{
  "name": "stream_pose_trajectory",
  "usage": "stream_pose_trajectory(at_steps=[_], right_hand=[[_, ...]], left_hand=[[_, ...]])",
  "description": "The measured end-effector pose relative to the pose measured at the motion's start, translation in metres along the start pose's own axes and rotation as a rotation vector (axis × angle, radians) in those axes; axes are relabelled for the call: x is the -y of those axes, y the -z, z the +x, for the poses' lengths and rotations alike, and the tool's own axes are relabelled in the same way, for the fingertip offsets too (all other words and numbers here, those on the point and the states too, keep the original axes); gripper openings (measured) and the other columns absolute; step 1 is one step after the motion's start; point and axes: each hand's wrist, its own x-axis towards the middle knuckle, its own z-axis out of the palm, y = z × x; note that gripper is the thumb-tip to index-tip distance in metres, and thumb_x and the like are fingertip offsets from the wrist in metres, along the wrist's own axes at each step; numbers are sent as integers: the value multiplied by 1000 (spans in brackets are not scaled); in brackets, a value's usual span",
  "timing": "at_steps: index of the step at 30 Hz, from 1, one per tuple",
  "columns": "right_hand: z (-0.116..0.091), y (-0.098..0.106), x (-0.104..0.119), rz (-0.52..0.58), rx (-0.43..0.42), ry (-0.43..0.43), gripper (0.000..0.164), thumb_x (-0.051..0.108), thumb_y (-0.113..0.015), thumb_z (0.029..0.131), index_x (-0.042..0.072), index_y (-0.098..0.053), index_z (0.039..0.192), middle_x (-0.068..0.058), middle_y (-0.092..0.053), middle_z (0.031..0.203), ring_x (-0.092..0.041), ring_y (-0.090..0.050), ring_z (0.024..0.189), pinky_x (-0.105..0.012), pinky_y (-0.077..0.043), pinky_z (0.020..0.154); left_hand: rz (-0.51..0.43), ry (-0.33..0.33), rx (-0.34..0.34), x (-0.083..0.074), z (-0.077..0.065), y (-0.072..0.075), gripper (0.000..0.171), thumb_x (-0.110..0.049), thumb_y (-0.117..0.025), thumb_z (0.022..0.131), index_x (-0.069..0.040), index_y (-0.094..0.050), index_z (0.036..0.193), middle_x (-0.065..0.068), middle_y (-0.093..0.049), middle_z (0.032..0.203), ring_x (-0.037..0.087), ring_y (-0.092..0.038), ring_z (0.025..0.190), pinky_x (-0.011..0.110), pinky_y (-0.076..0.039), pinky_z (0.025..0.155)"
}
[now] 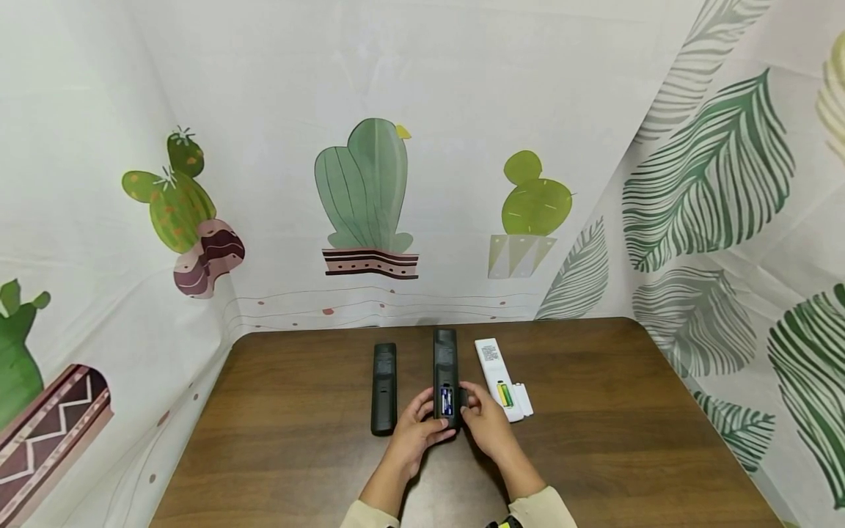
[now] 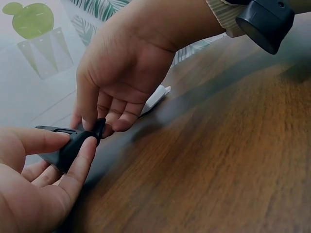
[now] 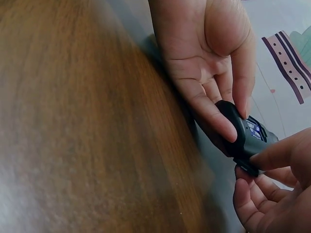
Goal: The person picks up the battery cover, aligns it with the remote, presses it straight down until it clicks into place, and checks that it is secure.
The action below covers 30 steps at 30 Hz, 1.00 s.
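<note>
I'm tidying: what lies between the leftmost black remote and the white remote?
In the head view: another black remote, batteries exposed, gripped by the left hand, plus the right hand pinching its cover.

the black remote [image 1: 445,353] is long and slim, held back side up, its length running away from the person, with the battery end nearest. the left hand [image 1: 412,436] grips that near end. the battery slot is uncovered, and two dark blue batteries [image 1: 447,402] with pale print sit in it side by side, lengthwise with the remote. the battery cover [image 3: 245,166], a small thin black piece, is off the slot, pinched by the right hand [image 1: 490,425] at the remote's right edge; whether cover and remote touch is hard to tell
</note>
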Motion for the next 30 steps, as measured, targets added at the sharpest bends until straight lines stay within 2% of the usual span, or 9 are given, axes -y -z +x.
stream_pose_trajectory(at_steps=[5, 21, 30], right_hand=[[0, 0, -1, 9, -12, -6, 46, 1, -63, 91, 9, -60, 136, -14, -68, 103, -17, -63, 85, -27, -49, 71], [4, 5, 2, 75, -58, 21, 46, -2, -63, 90, 10, -61, 134, -15, -67, 100, -17, -62, 86, -24, -51, 73], [3, 5, 7, 114, -69, 28, 46, 0, -65, 91, 13, -60, 135, -14, -65, 102, -17, -60, 88, -23, -49, 74]], left_hand=[[-4, 8, -9, 2, 0, 0, 81, 10, -62, 85, 1, -26, 157, 28, -38, 150, 27, -68, 104, 44, -60, 91], [2, 16, -28, 1, 0, 0, 80, 11, -62, 85, -1, -29, 157, 27, -41, 147, 27, -69, 101, 45, -60, 91], [-1, 26, -20, 3, 0, 1, 80, 11, -63, 86, -1, -29, 157, 28, -37, 151, 27, -69, 103, 46, -60, 91]])
